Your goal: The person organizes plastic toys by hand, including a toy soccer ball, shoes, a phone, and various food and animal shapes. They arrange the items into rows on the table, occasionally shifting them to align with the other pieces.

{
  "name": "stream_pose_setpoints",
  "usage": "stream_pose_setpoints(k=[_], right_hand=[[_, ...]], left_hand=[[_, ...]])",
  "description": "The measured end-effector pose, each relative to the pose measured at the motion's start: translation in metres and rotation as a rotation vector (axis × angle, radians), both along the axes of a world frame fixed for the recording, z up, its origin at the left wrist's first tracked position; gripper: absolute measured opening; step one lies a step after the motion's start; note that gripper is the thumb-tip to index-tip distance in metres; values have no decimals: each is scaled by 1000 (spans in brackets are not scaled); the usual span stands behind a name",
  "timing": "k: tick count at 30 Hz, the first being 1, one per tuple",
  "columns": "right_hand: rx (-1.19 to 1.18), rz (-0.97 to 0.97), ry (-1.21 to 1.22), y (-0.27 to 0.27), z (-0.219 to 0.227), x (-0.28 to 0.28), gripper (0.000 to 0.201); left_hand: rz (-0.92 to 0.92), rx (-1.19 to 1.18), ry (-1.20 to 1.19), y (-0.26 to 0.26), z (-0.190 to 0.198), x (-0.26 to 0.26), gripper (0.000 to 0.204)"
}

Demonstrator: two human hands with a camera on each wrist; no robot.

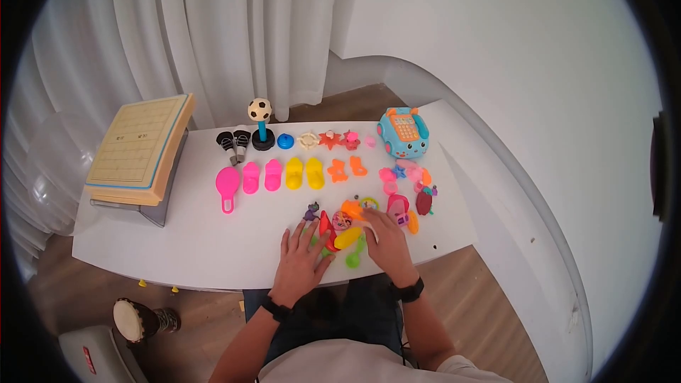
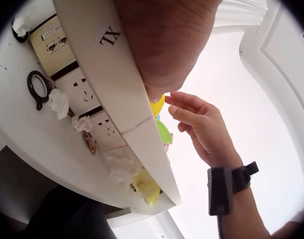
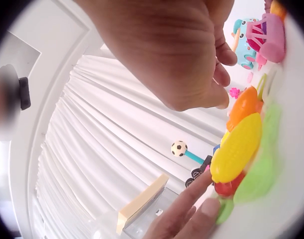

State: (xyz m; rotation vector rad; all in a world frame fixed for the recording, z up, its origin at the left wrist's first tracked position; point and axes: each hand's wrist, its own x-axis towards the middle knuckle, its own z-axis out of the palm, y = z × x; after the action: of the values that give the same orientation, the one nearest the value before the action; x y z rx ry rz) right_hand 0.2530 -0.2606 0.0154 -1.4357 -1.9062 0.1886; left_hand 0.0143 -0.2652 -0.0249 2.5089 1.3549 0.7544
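Observation:
On the near part of the white table, a small heap of toys lies between the two hands. My left hand (image 1: 301, 262) rests with fingers spread beside a red toy (image 1: 325, 225) and a purple figure (image 1: 312, 210). In the right wrist view its fingertips are right at a yellow toy corn cob (image 3: 236, 148). My right hand (image 1: 390, 245) is on the heap's other side, its fingers relaxed near an orange toy (image 3: 243, 106) and a green-rimmed disc (image 1: 369, 203). A round patterned piece (image 1: 342, 220) and a green toy spoon (image 1: 354, 259) lie between the hands.
Farther back stand rows of toys, including a pink mirror-shaped toy (image 1: 227, 183), yellow shoes (image 1: 315, 173), a football on a stand (image 1: 260, 110) and a blue toy telephone (image 1: 403, 132). Pink toy shoes (image 1: 398, 209) lie right of the right hand. A wooden board (image 1: 140, 145) stands at the left.

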Motion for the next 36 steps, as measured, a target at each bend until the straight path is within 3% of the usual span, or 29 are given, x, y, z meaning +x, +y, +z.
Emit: stream_pose_setpoints(k=[7,13,16,20,24,26,27,29,31,35,36], right_hand=[[-20,-105,-21,27,-19,-6,47],[-81,-265,-38,0,-1,3,40],[-82,-250,-160,-12,-7,5,39],[-167,-239,-106,-13,-9,2,41],[-117,-171,-124,2,11,6,42],[-97,-138,-120,20,23,8,42],[-115,-45,-126,34,24,10,42],[-125,44,-129,60,19,14,42],[-209,240,-202,84,3,19,43],[-223,350,-297,118,-11,26,45],[-318,350,-307,125,-9,26,44]], left_hand=[[17,-40,-86,2,0,-1,72],[31,-49,-144,1,2,-2,82],[27,-61,-109,1,3,-1,84],[25,-74,-103,2,2,0,84],[25,-75,-126,0,4,-1,82],[-29,3,-14,-2,3,0,72],[-24,3,-14,-4,2,-1,72],[-273,119,129,-7,-1,-4,61],[-307,112,148,-9,1,-4,59],[-369,97,143,-8,8,-7,55],[-359,98,141,-7,8,-7,55]])
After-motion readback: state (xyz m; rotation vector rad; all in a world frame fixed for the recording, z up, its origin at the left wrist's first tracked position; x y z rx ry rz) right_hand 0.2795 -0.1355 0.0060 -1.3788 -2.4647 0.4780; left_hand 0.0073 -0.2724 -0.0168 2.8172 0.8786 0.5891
